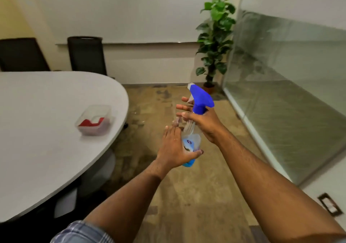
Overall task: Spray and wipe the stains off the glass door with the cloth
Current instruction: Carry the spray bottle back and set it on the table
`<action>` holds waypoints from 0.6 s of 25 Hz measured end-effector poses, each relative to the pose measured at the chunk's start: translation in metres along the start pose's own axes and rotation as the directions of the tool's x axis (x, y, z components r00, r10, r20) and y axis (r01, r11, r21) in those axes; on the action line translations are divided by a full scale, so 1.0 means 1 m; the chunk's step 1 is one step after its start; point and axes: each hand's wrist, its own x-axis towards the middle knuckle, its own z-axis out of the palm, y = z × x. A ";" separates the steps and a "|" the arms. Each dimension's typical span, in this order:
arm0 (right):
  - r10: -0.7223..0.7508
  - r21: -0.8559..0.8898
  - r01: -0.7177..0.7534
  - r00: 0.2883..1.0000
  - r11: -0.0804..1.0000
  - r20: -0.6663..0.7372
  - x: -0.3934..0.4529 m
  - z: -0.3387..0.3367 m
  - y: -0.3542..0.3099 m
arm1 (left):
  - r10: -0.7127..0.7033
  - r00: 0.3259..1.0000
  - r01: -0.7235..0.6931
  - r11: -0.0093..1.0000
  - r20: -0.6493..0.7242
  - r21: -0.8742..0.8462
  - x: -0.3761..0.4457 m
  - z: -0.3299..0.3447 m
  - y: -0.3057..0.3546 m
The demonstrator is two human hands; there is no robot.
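Observation:
A clear spray bottle [192,141] with a blue trigger head [201,97] is held upright in mid-air over the floor. My left hand [176,147] cups its lower body, thumb across the label. My right hand [202,121] grips the neck just under the blue head, fingers reaching round to the trigger side. The nozzle points up and to the left. The glass wall [280,93] runs along the right side, partly frosted higher up. A red cloth [91,123] lies in a clear plastic box on the table to the left.
A grey rounded table [46,130] fills the left side, with the plastic box [95,120] near its edge. Two dark chairs [86,55] stand behind it. A potted plant [215,40] stands in the far corner beside the glass. A floor socket [330,204] sits at lower right.

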 end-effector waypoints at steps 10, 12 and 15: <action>-0.005 -0.304 0.092 0.962 0.948 0.274 0.118 0.181 0.025 | -0.326 0.926 0.323 0.945 -0.191 -0.046 0.001 -0.074 -0.187; 0.022 -0.418 0.107 0.956 0.902 0.292 0.144 0.199 0.035 | -0.341 0.910 0.342 0.939 -0.237 -0.036 0.010 -0.079 -0.214; 0.030 -0.435 0.111 0.952 0.894 0.305 0.194 0.221 0.057 | -0.395 0.883 0.409 0.913 -0.252 0.002 0.035 -0.083 -0.258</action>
